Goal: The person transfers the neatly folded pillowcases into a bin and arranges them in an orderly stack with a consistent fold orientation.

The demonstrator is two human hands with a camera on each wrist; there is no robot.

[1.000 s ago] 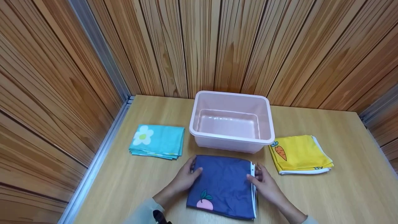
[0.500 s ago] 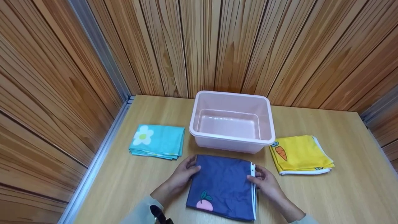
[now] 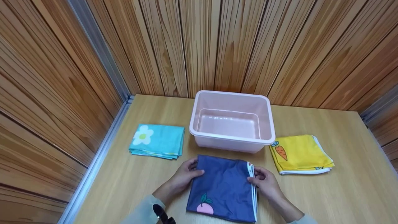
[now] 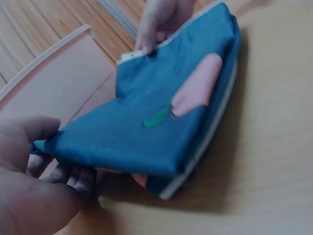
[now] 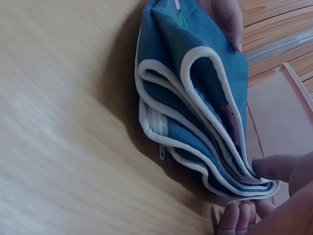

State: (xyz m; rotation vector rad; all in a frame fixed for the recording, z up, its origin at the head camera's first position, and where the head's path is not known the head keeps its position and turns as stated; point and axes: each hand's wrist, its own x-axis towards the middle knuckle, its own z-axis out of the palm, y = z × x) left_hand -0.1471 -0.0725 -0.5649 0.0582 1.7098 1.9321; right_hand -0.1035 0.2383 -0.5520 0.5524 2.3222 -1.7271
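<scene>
A folded navy fabric cover [image 3: 222,186] with a pink fruit print, white piping and a zip pull lies nearest me on the table. My left hand [image 3: 184,175] pinches its left edge, thumb on top and fingers below. On the opposite side my right hand [image 3: 266,183] pinches the piped edge, where several folded layers [image 5: 210,132] show in the right wrist view. In the left wrist view, the cover [image 4: 142,127] sags between both hands, and its near part sits close to the tabletop. Just beyond it stands a pink plastic bin [image 3: 231,138] with nothing inside.
A folded turquoise cloth [image 3: 164,140] with a white flower lies left of the bin. To the right, a folded yellow cloth [image 3: 298,152] with a carrot print lies against the bin's corner. Wooden panel walls [image 3: 202,46] rise behind and beside the table [image 3: 351,193].
The cover's far right corner has shifted slightly left and its top has wrinkled more. My left hand has moved a little to the right. Both hands keep hold; the bin and other cloths stay put.
</scene>
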